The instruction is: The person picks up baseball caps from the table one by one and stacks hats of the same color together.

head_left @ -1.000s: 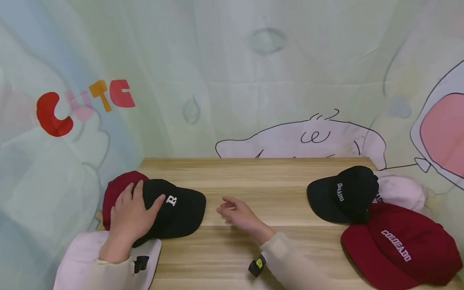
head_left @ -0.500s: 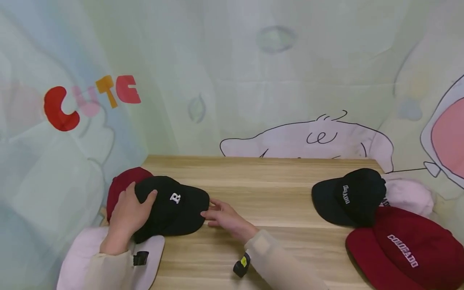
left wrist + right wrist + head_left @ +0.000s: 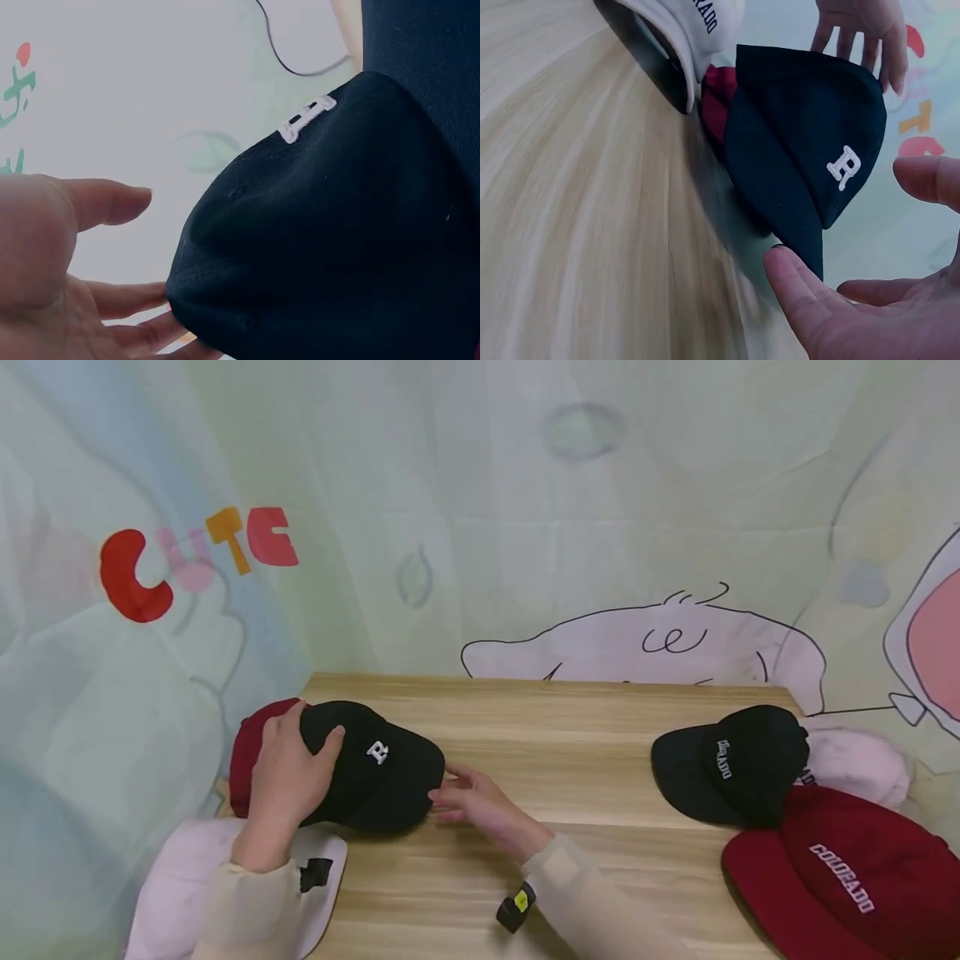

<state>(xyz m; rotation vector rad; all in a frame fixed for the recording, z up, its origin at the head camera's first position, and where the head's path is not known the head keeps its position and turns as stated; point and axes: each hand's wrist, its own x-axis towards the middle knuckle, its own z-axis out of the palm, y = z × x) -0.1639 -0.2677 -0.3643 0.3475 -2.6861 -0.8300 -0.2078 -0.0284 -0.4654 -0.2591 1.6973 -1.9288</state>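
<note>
A black baseball cap point(image 3: 397, 777) with a white letter R is at the left, overlapping a dark red cap point(image 3: 251, 760) behind it. My left hand point(image 3: 292, 777) lies along the back of the black cap's crown. In the left wrist view its straight fingers point(image 3: 135, 300) touch the fabric, while the thumb stands apart from it. My right hand point(image 3: 487, 806) is at the brim's front edge. Seen from the right wrist, its extended fingertips point(image 3: 780, 262) meet the brim's tip from below, the thumb spread away. The cap tilts there, its brim over the table.
A white cap point(image 3: 180, 877) sits at the front left, partly under my left sleeve. On the right lie a small black cap point(image 3: 738, 768), a pale pink cap point(image 3: 862, 764) and a dark red COLORADO cap point(image 3: 877, 877). A printed curtain point(image 3: 510, 585) hangs behind the wooden table point(image 3: 555, 735).
My right hand has moved left to the black cap's brim. The black cap has shifted slightly up and right, with my left hand along its back. The view has shifted a little.
</note>
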